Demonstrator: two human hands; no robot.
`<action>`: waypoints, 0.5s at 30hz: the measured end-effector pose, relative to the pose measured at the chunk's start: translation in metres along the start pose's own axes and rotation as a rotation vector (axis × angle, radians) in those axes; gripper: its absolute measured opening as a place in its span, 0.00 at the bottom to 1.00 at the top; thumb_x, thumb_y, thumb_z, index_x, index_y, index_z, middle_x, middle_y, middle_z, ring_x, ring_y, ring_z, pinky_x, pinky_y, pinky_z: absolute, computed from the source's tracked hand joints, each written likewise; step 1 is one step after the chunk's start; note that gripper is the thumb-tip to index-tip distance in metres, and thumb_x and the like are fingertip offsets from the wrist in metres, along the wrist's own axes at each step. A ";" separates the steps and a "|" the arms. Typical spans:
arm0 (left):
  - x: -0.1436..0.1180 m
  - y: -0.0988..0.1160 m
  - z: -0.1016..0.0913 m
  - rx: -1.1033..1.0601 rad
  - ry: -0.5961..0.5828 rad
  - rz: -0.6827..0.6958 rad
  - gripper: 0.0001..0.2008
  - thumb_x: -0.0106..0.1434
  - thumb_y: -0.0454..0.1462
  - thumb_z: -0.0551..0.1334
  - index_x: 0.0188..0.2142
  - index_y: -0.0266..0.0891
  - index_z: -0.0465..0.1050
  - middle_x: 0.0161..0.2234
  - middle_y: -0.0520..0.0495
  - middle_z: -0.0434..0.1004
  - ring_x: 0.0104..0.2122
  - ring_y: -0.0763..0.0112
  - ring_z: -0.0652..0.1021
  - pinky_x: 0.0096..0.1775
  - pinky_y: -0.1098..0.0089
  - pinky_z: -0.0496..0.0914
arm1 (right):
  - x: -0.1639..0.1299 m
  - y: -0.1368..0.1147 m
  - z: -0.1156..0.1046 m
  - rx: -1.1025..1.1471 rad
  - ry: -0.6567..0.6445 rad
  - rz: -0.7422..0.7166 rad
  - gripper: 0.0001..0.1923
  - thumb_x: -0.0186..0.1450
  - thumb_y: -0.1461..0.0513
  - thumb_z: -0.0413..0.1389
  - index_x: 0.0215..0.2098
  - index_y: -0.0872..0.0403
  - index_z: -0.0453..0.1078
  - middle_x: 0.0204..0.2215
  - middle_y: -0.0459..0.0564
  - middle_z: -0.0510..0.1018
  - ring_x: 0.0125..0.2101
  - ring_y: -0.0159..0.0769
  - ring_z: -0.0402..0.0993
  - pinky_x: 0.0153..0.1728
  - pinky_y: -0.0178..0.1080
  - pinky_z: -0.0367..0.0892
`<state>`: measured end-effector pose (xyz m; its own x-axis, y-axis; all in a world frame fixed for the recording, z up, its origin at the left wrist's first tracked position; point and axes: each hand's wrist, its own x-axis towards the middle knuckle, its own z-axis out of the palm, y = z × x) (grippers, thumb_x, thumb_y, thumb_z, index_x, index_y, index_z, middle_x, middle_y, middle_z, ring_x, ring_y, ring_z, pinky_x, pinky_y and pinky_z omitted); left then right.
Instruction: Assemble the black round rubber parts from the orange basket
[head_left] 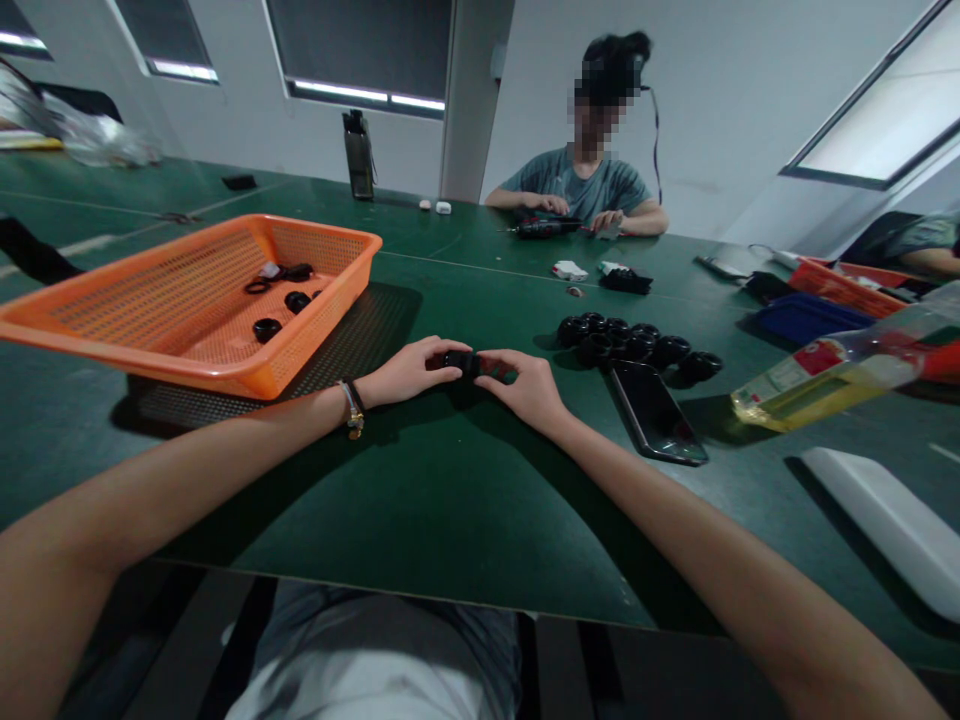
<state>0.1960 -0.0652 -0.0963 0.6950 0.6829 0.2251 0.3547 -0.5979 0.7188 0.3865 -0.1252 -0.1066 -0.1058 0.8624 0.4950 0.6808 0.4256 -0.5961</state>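
Observation:
My left hand (pixel 409 372) and my right hand (pixel 525 385) meet over the green table (pixel 420 500), both gripping one small black round part (pixel 463 362) between the fingertips. A bracelet sits on my left wrist. To the right of my hands lies a cluster of several black ring-shaped parts (pixel 637 345). To the left stands an orange mesh basket (pixel 187 300) with a few black parts inside.
A dark phone (pixel 656 412) lies face up right of my hands. A plastic bottle of yellow liquid (pixel 832 375) lies beyond it, a white object (pixel 885 520) nearer. Across the table a person (pixel 589 180) handles a tool. A dark flask (pixel 358 155) stands far back.

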 end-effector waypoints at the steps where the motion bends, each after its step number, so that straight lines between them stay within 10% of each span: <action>1: 0.000 0.000 0.000 -0.001 0.001 0.000 0.19 0.58 0.40 0.58 0.48 0.37 0.67 0.42 0.45 0.70 0.41 0.67 0.72 0.45 0.66 0.66 | 0.000 0.000 0.000 -0.008 0.000 -0.007 0.13 0.53 0.64 0.60 0.38 0.53 0.74 0.32 0.48 0.80 0.31 0.35 0.76 0.36 0.40 0.71; 15: 0.000 0.002 -0.001 0.016 -0.012 -0.011 0.19 0.58 0.40 0.58 0.48 0.38 0.67 0.43 0.46 0.70 0.42 0.67 0.72 0.46 0.65 0.65 | 0.000 -0.001 0.001 0.041 0.001 0.010 0.14 0.52 0.65 0.60 0.38 0.56 0.73 0.32 0.48 0.80 0.31 0.34 0.75 0.35 0.38 0.70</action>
<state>0.1962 -0.0659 -0.0948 0.6985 0.6844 0.2092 0.3725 -0.5972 0.7103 0.3849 -0.1255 -0.1064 -0.0982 0.8664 0.4895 0.6515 0.4278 -0.6265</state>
